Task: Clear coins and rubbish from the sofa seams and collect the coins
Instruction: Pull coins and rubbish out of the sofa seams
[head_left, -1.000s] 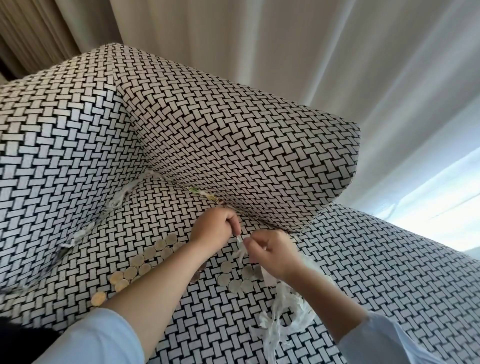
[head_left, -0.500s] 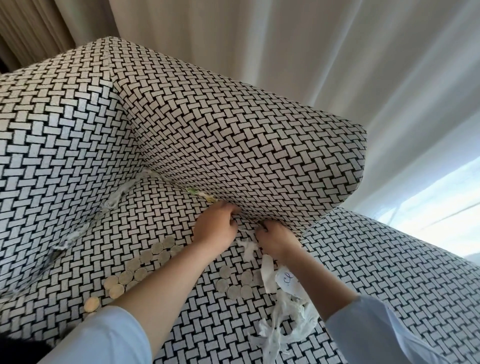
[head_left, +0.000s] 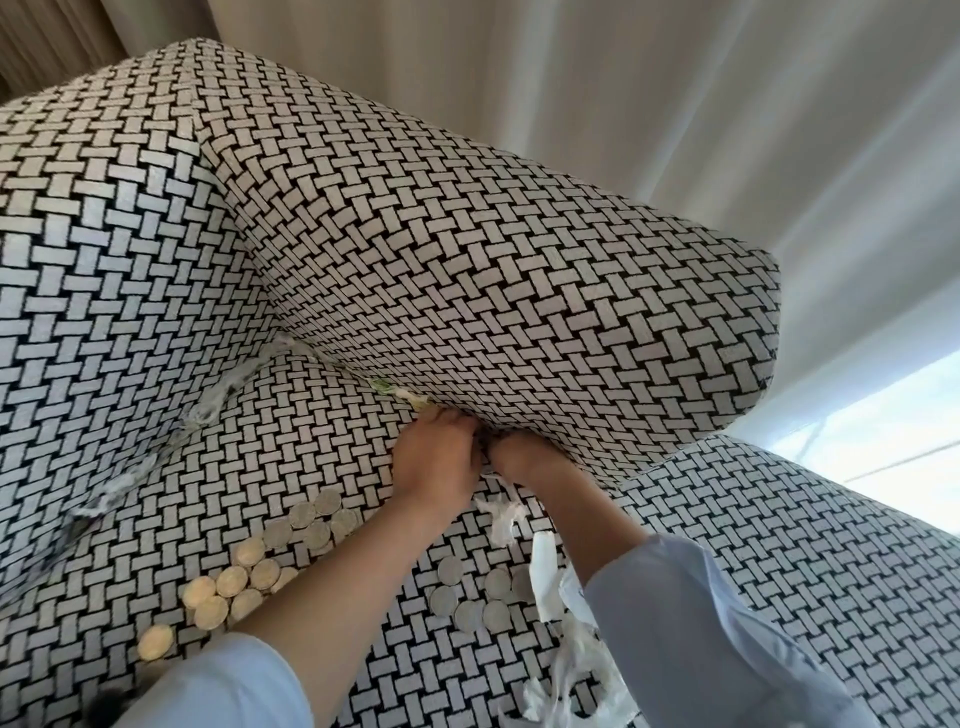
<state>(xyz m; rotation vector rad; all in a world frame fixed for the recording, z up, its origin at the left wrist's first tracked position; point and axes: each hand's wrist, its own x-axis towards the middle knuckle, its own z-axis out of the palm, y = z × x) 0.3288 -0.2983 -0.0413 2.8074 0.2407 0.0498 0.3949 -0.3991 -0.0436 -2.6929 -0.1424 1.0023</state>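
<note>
My left hand (head_left: 434, 465) and my right hand (head_left: 524, 460) are side by side with their fingertips pushed into the seam under the back cushion (head_left: 519, 291) of the black-and-white woven sofa. The fingers are hidden in the seam, so I cannot see whether they hold anything. Several coins (head_left: 249, 571) lie in a line on the seat left of my left arm, and several more coins (head_left: 467, 597) lie between my arms. White paper scraps (head_left: 504, 514) lie on the seat by my right wrist. A greenish scrap (head_left: 400, 392) sticks out of the seam left of my hands.
More white scraps (head_left: 223, 395) poke out of the left seam by the armrest (head_left: 104, 260). A pile of torn white paper (head_left: 561, 660) lies on the seat near my right sleeve. Pale curtains (head_left: 623, 104) hang behind the sofa.
Both hands moved from above the seat, where they held a paper strip, forward into the seam under the back cushion. The strip now lies on the seat.
</note>
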